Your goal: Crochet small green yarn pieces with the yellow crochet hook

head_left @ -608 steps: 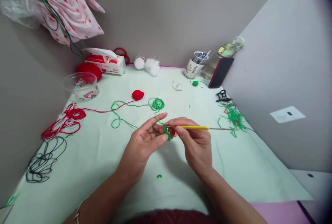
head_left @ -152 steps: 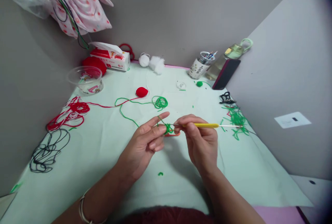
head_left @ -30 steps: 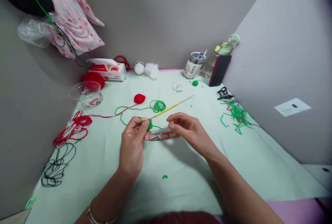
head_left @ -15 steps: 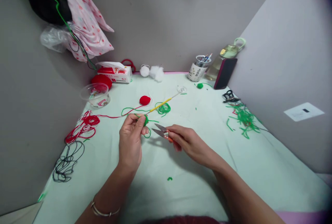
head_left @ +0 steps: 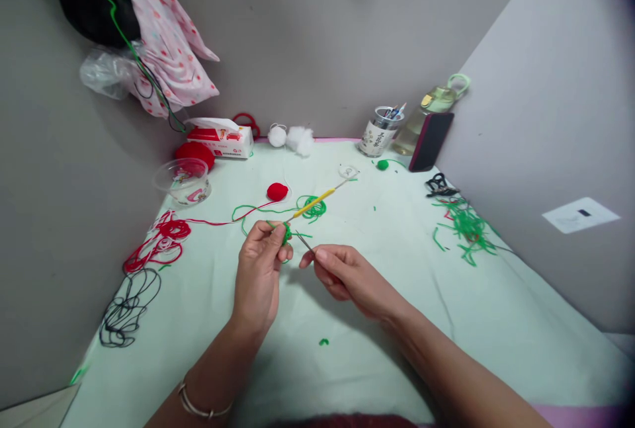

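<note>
My left hand (head_left: 258, 269) is closed in a pinch on a small green crochet piece (head_left: 286, 233), and a yellow-handled crochet hook (head_left: 314, 200) sticks out from it toward the back right. My right hand (head_left: 342, 274) is closed round small thread snips (head_left: 305, 243); only their metal tips show, pointing at the green piece. A green yarn strand (head_left: 258, 208) runs from the piece to a loose green coil (head_left: 314, 210) on the pale green table cover (head_left: 397, 282).
Red yarn (head_left: 159, 246) and black yarn (head_left: 126, 302) lie at the left. A red ball (head_left: 276, 192), clear bowl (head_left: 182, 180), tissue box (head_left: 221, 138), pen cup (head_left: 381, 130), bottle (head_left: 426, 114) and phone (head_left: 429, 141) stand at the back. Green yarn scraps (head_left: 464, 226) lie right.
My right hand let go of the hook, picked up the snips from the table and brought them to the green piece. My left hand now holds the piece with the hook in it.
</note>
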### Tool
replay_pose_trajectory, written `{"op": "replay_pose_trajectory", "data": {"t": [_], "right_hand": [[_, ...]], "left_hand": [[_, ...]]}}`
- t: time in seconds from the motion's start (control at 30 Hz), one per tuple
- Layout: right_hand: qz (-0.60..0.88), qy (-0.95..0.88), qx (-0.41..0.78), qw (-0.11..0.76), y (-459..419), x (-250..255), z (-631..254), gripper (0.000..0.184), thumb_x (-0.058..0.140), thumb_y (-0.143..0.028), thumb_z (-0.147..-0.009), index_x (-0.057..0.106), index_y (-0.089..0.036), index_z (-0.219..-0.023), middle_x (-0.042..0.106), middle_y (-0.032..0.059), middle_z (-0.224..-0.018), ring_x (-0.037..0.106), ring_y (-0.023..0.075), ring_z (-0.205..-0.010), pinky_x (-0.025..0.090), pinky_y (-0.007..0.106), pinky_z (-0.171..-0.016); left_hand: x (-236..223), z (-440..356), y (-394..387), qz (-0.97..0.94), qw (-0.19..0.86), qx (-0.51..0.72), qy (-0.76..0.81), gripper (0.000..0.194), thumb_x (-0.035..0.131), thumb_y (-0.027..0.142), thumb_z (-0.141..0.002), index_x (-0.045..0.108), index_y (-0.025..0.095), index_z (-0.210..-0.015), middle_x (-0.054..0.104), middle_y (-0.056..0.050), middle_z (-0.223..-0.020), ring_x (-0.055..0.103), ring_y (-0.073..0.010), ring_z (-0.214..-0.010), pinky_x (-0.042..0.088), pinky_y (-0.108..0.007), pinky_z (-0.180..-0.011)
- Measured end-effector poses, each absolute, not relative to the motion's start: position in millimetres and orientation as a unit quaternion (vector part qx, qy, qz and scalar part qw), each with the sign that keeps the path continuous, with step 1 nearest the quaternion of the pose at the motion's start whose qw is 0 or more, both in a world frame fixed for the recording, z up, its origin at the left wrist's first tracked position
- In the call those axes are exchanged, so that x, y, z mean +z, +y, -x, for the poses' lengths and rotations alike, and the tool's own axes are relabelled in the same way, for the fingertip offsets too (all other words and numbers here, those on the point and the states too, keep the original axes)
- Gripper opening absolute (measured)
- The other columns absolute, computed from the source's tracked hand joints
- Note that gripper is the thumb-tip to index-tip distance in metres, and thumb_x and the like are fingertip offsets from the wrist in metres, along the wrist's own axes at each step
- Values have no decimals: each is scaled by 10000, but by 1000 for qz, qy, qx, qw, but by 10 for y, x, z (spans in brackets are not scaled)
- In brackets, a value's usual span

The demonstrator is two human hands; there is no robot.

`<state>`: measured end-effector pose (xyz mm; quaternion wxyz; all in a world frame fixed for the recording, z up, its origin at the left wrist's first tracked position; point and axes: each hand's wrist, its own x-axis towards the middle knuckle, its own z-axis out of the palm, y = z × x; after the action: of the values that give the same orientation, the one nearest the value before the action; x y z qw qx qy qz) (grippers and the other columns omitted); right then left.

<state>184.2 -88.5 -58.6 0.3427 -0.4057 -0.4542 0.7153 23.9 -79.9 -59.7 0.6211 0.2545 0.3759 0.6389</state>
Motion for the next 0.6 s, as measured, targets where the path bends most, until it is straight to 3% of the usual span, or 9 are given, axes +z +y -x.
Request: {"op": "replay_pose_trajectory", "data": {"t": [0.33, 0.4, 0.5, 0.6], "right_hand": [[419, -459, 698, 356, -908, -595, -1870, 525, 538, -634, -977, 726, -143, -965, 321, -99, -556, 176, 62, -456, 156, 226, -429], [456, -517, 646, 328, -873, -603, -1937, 528, 495, -626, -1000, 733, -156, -961, 365, -77, -595, 249, 73, -478, 222, 232, -455], [518, -623, 476, 341, -825, -598, -2014, 436, 597, -582, -964, 748, -175, -932, 568, 10, -772, 502, 131, -678, 431, 267, -621], [481, -616, 456, 426, -816, -574, -2018, 439, 767, -529, -856, 720, -224, -1168, 684, 81, -1086, 637, 211, -972, 538, 346, -843]], "left_hand": [[-589, -242, -793, -247, 625, 638, 375, 267, 849, 291, -828, 605, 193, -789, 526, 64, -715, 479, -53, -572, 463, -172, -601], [-584, -223, -787, -243, 625, 646, 365, 264, 851, 276, -826, 604, 191, -785, 531, 64, -734, 472, -46, -568, 466, -173, -610], [-564, -216, -807, -250, 642, 632, 355, 236, 827, 273, -852, 609, 196, -802, 535, 65, -734, 474, -47, -570, 468, -177, -627], [-546, -246, -855, -302, 659, 584, 365, 196, 773, 287, -900, 626, 195, -809, 560, 54, -715, 513, -59, -593, 463, -180, -645]]}}
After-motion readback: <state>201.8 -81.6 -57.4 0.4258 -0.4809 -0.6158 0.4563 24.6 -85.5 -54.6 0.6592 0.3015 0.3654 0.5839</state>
